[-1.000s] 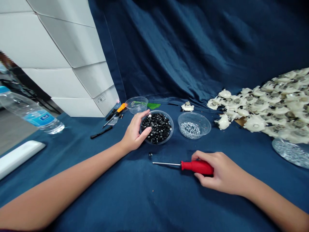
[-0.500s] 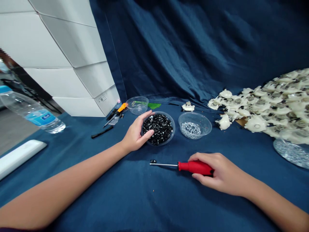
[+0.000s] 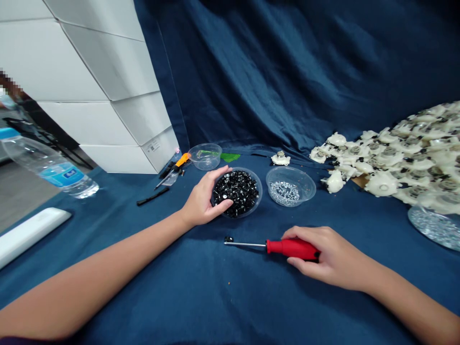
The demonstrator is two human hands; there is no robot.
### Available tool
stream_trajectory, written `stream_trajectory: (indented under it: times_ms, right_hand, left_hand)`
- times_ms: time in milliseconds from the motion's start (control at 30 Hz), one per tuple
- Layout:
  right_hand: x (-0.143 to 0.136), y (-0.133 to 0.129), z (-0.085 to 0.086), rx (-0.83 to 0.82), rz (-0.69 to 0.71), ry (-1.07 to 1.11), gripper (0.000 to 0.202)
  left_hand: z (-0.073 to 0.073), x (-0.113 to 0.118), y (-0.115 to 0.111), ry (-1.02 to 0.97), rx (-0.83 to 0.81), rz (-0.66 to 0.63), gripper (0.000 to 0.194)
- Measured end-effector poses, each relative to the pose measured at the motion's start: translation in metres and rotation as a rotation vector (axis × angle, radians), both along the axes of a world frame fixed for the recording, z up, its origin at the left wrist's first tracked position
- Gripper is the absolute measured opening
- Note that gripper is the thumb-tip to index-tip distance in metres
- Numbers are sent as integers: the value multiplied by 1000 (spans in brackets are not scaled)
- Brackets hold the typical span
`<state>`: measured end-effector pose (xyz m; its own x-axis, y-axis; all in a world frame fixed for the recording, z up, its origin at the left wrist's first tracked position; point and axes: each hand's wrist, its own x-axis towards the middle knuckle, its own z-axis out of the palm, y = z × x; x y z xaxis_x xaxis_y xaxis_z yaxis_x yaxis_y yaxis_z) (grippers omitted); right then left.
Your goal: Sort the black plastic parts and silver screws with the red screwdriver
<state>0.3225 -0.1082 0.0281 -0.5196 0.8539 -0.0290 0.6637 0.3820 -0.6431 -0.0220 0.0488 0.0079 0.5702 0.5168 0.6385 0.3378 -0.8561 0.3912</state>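
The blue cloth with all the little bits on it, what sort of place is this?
Probably some kind of workshop: the right hand holds a red screwdriver, lots of small black parts sit in a clear bowl, and cream-coloured pieces lie heaped on the right.

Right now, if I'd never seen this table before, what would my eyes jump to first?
Probably the bright red screwdriver, held in the right hand at the front of the blue cloth. Next, the clear bowl of little black parts in the middle, with the left hand at its left side. Then the big heap of cream-coloured parts at the right.
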Motion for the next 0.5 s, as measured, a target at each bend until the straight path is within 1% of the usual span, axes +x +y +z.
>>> stream_trajectory:
  times_ms: [233, 400, 500]
  right_hand:
    - [3, 1, 0, 7, -8, -17, 23]
    - [4, 2, 0, 30, -22, -14, 21]
    - [4, 2, -1, 20, -20, -17, 19]
  left_hand:
    - [-1, -1, 2, -7, -18, 1, 94]
    - [0, 0, 0, 26, 41, 16, 96]
    - [0, 0, 0, 28, 38, 40, 97]
